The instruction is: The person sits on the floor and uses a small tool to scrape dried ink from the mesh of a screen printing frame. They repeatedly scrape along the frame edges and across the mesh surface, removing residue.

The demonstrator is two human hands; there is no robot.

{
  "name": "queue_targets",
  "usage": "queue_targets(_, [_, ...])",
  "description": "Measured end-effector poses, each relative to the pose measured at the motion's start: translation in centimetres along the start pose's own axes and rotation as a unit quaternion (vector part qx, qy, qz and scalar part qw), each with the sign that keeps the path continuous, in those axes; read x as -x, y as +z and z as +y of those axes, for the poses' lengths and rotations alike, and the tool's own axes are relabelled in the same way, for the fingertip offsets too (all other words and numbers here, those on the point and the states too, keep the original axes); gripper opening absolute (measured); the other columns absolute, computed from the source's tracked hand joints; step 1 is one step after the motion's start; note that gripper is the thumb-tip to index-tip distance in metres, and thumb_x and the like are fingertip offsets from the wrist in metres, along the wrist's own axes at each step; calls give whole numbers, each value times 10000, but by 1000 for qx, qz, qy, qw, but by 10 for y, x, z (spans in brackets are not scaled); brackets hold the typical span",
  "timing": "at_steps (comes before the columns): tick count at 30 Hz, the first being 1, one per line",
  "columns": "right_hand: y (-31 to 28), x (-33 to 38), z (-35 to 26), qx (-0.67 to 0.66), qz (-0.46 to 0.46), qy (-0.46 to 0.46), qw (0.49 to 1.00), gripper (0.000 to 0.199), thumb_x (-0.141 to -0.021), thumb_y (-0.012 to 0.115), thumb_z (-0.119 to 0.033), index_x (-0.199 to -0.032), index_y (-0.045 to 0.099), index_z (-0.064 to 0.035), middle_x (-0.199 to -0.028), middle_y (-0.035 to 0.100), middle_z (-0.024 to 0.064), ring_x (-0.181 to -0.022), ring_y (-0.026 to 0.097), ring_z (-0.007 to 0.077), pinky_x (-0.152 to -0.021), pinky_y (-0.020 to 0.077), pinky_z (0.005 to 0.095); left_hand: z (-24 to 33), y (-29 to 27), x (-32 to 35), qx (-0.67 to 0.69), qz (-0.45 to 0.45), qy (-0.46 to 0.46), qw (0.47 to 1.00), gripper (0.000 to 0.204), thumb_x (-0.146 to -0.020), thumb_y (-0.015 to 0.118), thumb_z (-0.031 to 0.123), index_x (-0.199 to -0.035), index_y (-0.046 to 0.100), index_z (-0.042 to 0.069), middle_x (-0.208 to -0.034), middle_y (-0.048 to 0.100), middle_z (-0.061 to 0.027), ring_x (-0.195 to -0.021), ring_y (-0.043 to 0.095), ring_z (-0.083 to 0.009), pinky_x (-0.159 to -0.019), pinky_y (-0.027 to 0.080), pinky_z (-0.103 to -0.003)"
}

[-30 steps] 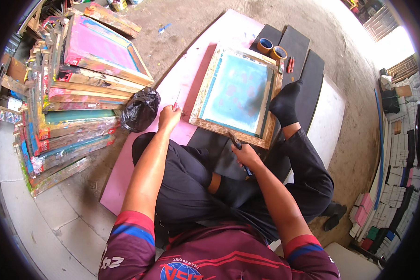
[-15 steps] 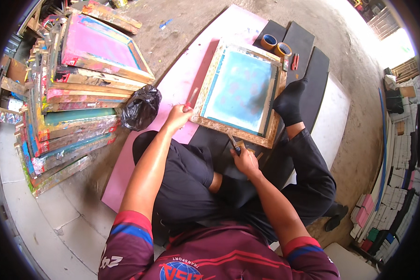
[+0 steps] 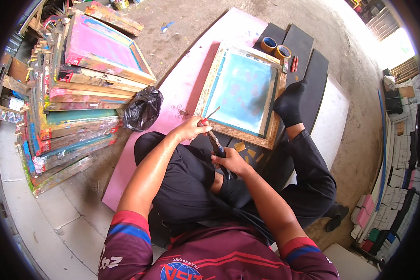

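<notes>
Left hand [image 3: 190, 129] closed around a slim red-handled tool with a thin metal shaft [image 3: 204, 121]; right hand [image 3: 233, 162] gripping a long dark-handled tool [image 3: 218, 145], its far end right by the left fingers, contact unclear. Beyond them, the wooden-framed rectangular blue mesh screen [image 3: 242, 93] lies on the flat pink board [image 3: 182, 100] and black strips [image 3: 297, 42]. Danger here: a slip could jab those fingers, or a careless dip of that shaft could pierce the mesh.

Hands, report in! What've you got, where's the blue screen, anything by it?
Left hand gripping red-handled tool. Right hand gripping dark-handled tool. Blue screen ahead in wooden frame. Black-socked foot close by frame's right edge.
</notes>
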State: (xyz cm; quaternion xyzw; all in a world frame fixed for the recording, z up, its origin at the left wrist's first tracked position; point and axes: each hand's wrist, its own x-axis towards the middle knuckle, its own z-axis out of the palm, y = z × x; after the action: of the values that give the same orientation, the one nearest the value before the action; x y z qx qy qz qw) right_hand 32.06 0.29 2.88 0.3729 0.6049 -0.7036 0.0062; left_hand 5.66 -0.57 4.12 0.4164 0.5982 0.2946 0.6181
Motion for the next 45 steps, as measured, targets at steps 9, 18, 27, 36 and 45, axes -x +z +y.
queue_targets(9, [-32, 23, 11, -112, 14, 150, 982, 423, -1078, 590, -370, -1307, 564, -15, -1187, 714, 134, -1027, 720, 230, -795, 557, 415, -36, -23, -24, -53, 240, 38, 969, 271, -991, 703, 272, -1060, 674, 11, -741, 651, -9, -525, 536, -90, -440, 415, -276])
queue_targets(18, [-56, 23, 14, -127, 55, 185, 973, 442, -1073, 579, -433, -1283, 541, -46, -1183, 712, 155, -1000, 728, 245, -754, 527, 430, -27, -33, -26, -49, 282, -21, 958, 227, -954, 700, 223, -909, 685, 1, -724, 706, -64, -607, 649, -155, -572, 495, -339])
queue_targets(27, [-58, 11, 16, -120, 76, 199, 970, 440, -1061, 598, -435, -1232, 571, -31, -1028, 714, 130, -860, 712, 220, -656, 558, 424, -46, -41, -32, -106, 330, -36, 937, 282, -967, 710, 282, -961, 679, 2, -739, 678, -57, -494, 574, -136, -428, 436, -316])
queue_targets(36, [-34, 0, 24, -84, 198, 194, 957, 397, -1020, 668, -373, -908, 642, 7, -697, 636, 72, -538, 613, 167, -482, 505, 356, -26, -46, -23, -212, 353, -160, 897, 399, -948, 700, 344, -1146, 724, -1, -1112, 753, -233, -1087, 720, -386, -926, 554, -468])
queue_targets(45, [-1, -9, 44, 212, 362, 111, 901, 496, -1005, 650, -414, -937, 681, 76, -934, 733, 310, -910, 736, 456, -812, 572, 535, -33, -51, -20, -252, 349, -209, 878, 411, -966, 663, 347, -1205, 709, 15, -1184, 738, -234, -1139, 707, -383, -965, 546, -478])
